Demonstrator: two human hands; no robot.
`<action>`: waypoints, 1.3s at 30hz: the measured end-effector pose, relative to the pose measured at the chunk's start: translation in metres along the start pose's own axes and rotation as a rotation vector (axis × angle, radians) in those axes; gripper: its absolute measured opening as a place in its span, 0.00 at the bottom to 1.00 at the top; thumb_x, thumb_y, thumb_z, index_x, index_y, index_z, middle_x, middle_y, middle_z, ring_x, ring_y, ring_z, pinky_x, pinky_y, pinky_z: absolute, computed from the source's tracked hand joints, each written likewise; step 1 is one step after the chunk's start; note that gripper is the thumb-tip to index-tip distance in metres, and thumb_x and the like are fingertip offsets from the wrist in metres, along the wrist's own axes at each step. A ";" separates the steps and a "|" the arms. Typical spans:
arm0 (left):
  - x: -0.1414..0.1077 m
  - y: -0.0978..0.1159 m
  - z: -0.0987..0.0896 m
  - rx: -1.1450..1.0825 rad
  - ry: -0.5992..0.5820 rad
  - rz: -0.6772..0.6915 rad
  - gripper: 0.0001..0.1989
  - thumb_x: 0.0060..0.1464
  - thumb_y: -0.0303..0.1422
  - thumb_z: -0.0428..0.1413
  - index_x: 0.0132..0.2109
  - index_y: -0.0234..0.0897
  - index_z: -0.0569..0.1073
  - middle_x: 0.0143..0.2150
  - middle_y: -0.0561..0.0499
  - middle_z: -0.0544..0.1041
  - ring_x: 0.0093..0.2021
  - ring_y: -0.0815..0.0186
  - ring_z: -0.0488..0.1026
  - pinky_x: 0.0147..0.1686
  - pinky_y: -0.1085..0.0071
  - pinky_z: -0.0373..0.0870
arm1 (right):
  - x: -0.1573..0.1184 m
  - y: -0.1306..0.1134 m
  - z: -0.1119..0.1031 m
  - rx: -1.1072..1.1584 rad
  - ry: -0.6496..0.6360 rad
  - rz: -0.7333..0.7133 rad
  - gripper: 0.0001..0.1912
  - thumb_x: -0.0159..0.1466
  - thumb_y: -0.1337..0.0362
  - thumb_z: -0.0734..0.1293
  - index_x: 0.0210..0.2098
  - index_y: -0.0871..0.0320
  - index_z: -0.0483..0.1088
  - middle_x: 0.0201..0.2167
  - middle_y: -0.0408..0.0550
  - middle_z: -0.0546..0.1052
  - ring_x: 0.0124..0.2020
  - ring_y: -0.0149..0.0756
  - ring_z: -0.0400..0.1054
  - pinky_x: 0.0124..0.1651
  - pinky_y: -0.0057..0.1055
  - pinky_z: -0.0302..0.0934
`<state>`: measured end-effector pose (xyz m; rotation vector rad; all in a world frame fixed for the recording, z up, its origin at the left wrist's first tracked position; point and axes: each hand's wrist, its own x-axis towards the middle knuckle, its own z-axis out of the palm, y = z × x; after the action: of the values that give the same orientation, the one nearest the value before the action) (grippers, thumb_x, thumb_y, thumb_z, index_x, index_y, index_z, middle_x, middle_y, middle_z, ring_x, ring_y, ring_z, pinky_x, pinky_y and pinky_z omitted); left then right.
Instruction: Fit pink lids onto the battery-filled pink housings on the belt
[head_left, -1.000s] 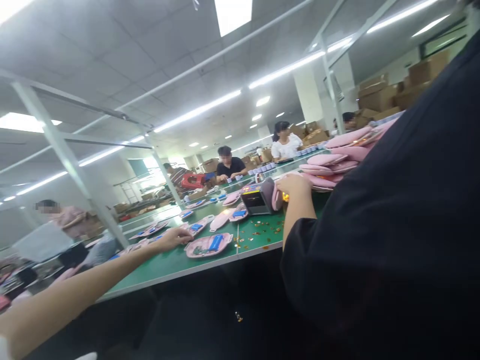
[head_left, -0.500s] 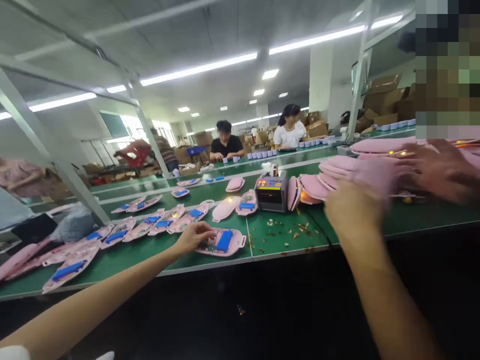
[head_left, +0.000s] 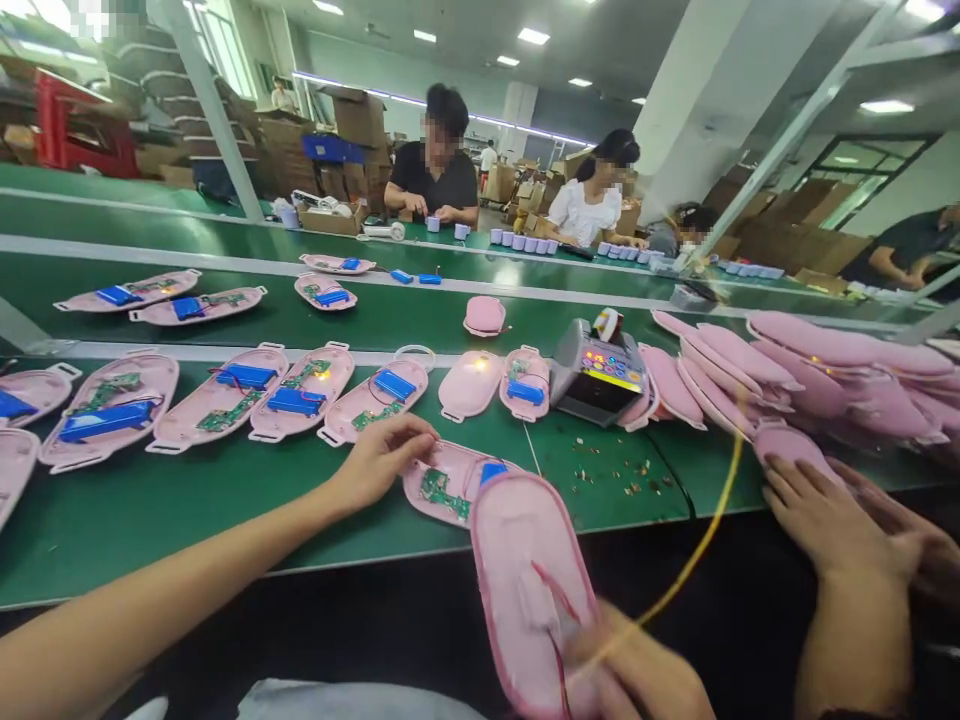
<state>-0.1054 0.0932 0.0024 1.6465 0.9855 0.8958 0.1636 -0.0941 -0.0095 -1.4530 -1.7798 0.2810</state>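
I am holding a soft pink pad (head_left: pixel 517 560) in my right hand (head_left: pixel 637 670), low down, just past the edge of the green worktop (head_left: pixel 150 570). My fingers (head_left: pixel 607 660) are closed around the lower end of the pad, so they are narrow and gripping it. A thin red wire (head_left: pixel 559 630) is hanging down on the pad, and a long yellow wire (head_left: pixel 697 545) is running up from near my right hand.

My left hand (head_left: pixel 382 462) is lying open on the worktop, holding nothing. Its fingertips are just beside an open pink shell (head_left: pixel 416 490). Inside the shell, a green circuit board (head_left: pixel 444 497) and a blue battery (head_left: pixel 491 472) are sitting.

More open shells (head_left: pixel 300 390) are lying in rows nearby. A grey tape machine (head_left: pixel 596 370) is sitting on the worktop, with small bits of scrap (head_left: pixel 615 480) around it. A big pile of pink pads (head_left: pixel 825 370) is lying to the right, and two hands (head_left: pixel 840 520) that look like a co-worker's are resting by it. Two people (head_left: pixel 435 170) are working farther away.
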 end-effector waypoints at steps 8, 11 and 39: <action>-0.017 -0.005 -0.006 -0.005 0.113 0.249 0.07 0.60 0.29 0.55 0.36 0.34 0.79 0.32 0.49 0.76 0.29 0.71 0.74 0.29 0.78 0.71 | 0.139 0.032 0.061 0.314 -0.243 0.245 0.18 0.63 0.54 0.67 0.51 0.51 0.67 0.46 0.45 0.75 0.45 0.35 0.71 0.47 0.29 0.67; -0.018 -0.007 -0.006 0.021 0.152 0.264 0.07 0.60 0.27 0.55 0.37 0.33 0.79 0.31 0.50 0.76 0.26 0.72 0.74 0.27 0.79 0.71 | 0.148 0.032 0.077 0.706 -0.059 0.597 0.36 0.54 0.53 0.74 0.59 0.53 0.63 0.54 0.50 0.73 0.51 0.42 0.71 0.49 0.34 0.69; -0.020 -0.006 0.007 -0.361 0.197 -0.100 0.09 0.53 0.34 0.62 0.37 0.34 0.72 0.26 0.56 0.73 0.23 0.71 0.72 0.23 0.76 0.70 | 0.131 -0.017 0.112 0.731 0.150 0.382 0.29 0.50 0.58 0.78 0.48 0.62 0.71 0.43 0.55 0.77 0.45 0.46 0.73 0.50 0.44 0.70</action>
<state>-0.1082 0.0740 -0.0069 1.2130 0.9642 1.1114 0.0718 0.0525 -0.0146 -1.2073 -1.0842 0.8894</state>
